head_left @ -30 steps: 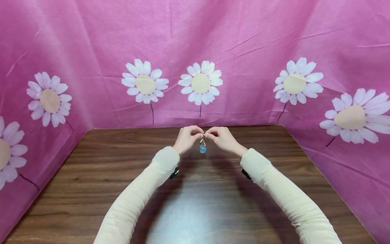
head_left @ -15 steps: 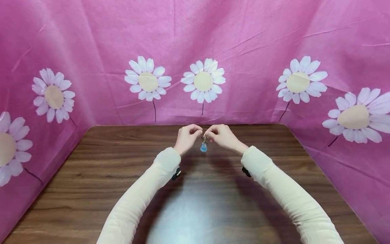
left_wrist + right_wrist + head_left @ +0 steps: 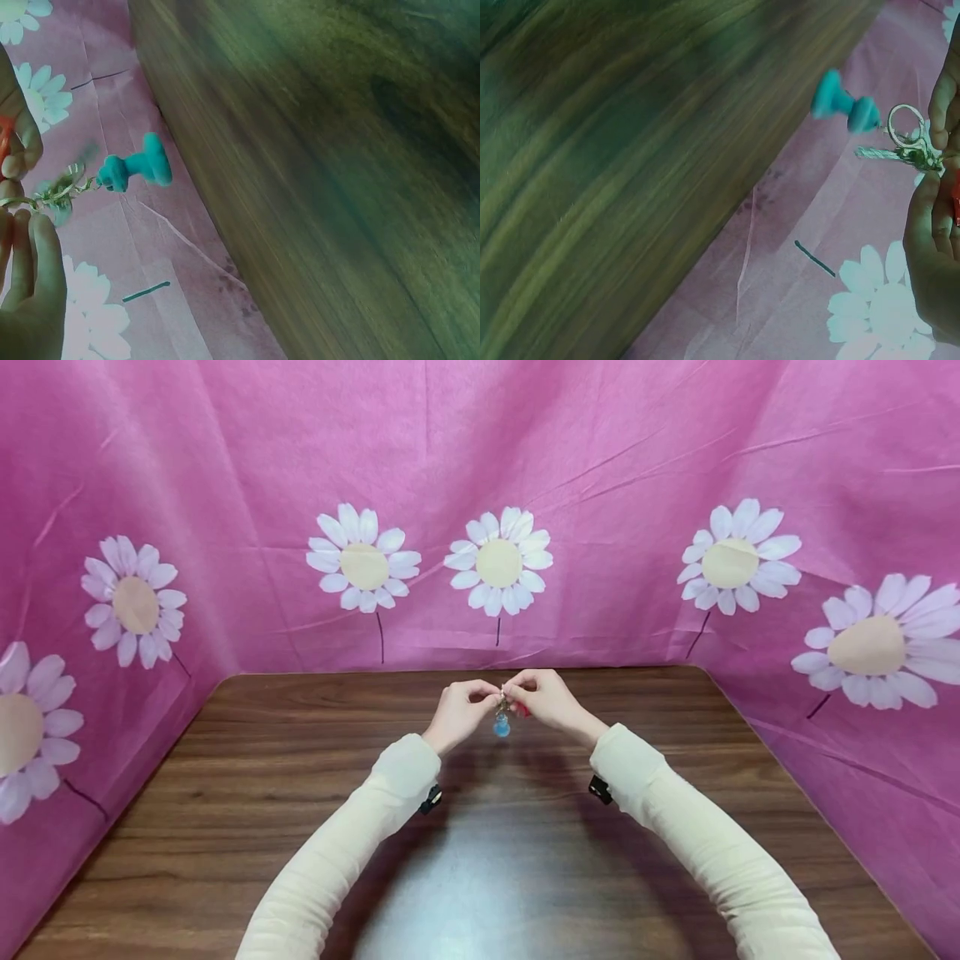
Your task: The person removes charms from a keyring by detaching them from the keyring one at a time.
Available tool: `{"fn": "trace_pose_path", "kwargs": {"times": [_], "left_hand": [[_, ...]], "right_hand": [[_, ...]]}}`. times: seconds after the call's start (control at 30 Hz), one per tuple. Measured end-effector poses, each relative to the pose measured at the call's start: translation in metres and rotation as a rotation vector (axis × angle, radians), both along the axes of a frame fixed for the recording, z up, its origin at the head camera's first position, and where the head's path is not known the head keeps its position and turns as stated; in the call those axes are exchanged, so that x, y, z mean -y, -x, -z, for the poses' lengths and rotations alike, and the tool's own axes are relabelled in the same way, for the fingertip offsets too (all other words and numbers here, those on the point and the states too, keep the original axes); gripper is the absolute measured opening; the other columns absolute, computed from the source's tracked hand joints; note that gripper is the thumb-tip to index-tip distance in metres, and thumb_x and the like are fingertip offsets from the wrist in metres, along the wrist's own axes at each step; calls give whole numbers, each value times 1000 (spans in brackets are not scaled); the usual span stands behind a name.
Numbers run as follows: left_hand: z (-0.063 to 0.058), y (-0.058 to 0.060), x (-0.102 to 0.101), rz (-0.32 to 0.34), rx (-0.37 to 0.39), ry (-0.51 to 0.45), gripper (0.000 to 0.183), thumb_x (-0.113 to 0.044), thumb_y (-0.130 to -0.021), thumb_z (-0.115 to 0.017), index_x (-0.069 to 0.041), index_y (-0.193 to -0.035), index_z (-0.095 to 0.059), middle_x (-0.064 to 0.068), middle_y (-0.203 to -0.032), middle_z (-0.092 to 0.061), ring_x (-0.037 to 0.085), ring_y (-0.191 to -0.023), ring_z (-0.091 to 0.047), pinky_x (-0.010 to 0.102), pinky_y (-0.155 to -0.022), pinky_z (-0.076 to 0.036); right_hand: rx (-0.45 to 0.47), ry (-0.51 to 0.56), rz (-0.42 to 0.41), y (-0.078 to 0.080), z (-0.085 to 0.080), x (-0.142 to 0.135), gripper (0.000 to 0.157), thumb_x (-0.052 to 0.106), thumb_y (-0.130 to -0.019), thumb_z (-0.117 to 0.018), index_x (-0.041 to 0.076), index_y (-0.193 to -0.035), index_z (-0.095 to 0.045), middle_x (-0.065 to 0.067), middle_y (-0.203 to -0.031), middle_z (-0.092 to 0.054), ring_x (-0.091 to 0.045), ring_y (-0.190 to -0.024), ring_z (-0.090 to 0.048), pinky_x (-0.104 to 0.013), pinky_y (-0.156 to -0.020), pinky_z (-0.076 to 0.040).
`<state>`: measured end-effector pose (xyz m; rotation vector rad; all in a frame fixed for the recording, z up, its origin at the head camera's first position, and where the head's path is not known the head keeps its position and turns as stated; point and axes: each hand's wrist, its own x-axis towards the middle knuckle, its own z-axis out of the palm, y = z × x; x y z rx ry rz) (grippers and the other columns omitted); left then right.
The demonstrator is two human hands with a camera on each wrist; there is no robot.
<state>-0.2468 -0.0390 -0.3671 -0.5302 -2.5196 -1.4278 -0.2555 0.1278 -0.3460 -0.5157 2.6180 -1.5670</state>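
Note:
My left hand (image 3: 461, 714) and right hand (image 3: 551, 702) meet above the far part of the table, in the middle of the head view. Thumbs and fingertips of both pinch the top of a keychain. Its gold metal ring (image 3: 906, 125) and clasp parts hang just below the fingertips. From it dangles a blue figure-shaped charm (image 3: 139, 165), narrow at the waist and wide at the end. A small red piece (image 3: 522, 710) shows under the fingers of my right hand; its kind is hidden by them.
A brown wood-grain table (image 3: 300, 793) spreads beneath both arms. Pink cloth (image 3: 600, 460) printed with white daisies hangs along its back and both sides. Dark wrist devices (image 3: 602, 789) sit under the cream sleeves (image 3: 705, 827).
My left hand has dipped slightly and its fingertips have closed in toward the right ones. The charm has turned on its chain, and the red piece has come into sight under my right hand.

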Motion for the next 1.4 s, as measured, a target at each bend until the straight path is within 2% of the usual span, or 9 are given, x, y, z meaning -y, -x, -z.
{"fn": "trace_pose_path", "kwargs": {"times": [0.27,0.43,0.63,0.97,1.17,1.4], "left_hand": [[8,-3,-4,-10,45,-17,12,-16,-85,-64,-8,-90,-71,3,-86,-71,8,-76,-61,21,-67,-47],[12,-3,-6,-16,15,-26,11,-15,-83,-63,-8,-87,-71,3,-84,-71,9,-72,-62,21,-64,-48],[14,0,-8,-49,-58,-31,7,-14,-80,-64,-10,-80,-70,0,-76,-71,11,-68,-63,21,-60,-48],[11,4,-8,-76,-90,-71,6,-11,-76,-61,-11,-75,-66,0,-69,-68,10,-64,-59,19,-58,-45],[9,4,-9,-113,-69,-86,5,-13,-75,-61,-11,-74,-66,-1,-67,-67,6,-60,-53,19,-56,-42],[9,1,-12,-139,-21,-143,6,-14,-73,-63,-9,-72,-65,4,-68,-66,15,-64,-55,20,-57,-40]], "right_hand": [[126,169,57,-3,15,4,21,5,-88,-56,-12,-99,-61,0,-63,-61,-6,-56,-57,-22,-55,-50],[154,234,93,-6,17,6,21,3,-89,-54,-13,-101,-60,3,-62,-60,-5,-55,-56,-20,-54,-49],[129,236,66,-5,15,6,21,8,-91,-55,-11,-97,-60,2,-63,-60,-9,-54,-54,-23,-53,-48],[149,306,73,1,13,8,18,8,-90,-55,-10,-92,-57,5,-63,-60,-9,-52,-52,-24,-51,-44],[142,309,94,4,13,9,20,8,-88,-57,-11,-93,-59,5,-61,-61,-8,-50,-51,-21,-49,-41],[79,261,97,2,13,7,20,7,-86,-59,-11,-93,-62,6,-61,-61,-7,-52,-51,-21,-49,-40]]}}
